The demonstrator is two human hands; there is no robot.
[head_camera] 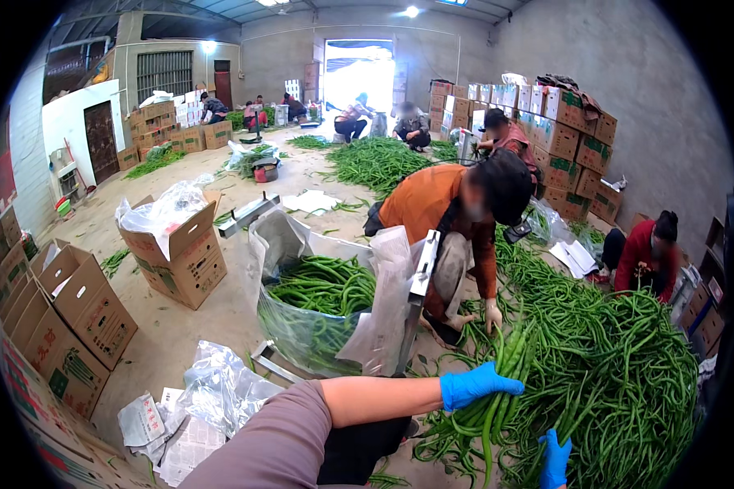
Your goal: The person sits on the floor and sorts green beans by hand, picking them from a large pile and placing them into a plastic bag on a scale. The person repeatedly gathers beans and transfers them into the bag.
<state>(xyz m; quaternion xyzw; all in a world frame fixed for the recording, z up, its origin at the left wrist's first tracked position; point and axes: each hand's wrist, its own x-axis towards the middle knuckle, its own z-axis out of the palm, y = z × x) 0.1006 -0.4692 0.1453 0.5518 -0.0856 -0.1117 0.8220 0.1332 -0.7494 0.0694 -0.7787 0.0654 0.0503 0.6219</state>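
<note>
My left hand, in a blue glove, is closed around a bunch of long green chili peppers, whose ends stick out above and below the fist. Lower down, near the bottom edge, my right hand, also gloved in blue, grips a few peppers that point upward. Both hands are over a large heap of loose green peppers on the floor. To their left stands a metal frame with a clear plastic bag and paper lining, partly filled with peppers.
A co-worker in an orange jacket bends over the heap opposite me. Another in red crouches at right. An open carton and several others stand left. Plastic sheets and newspaper lie on the floor.
</note>
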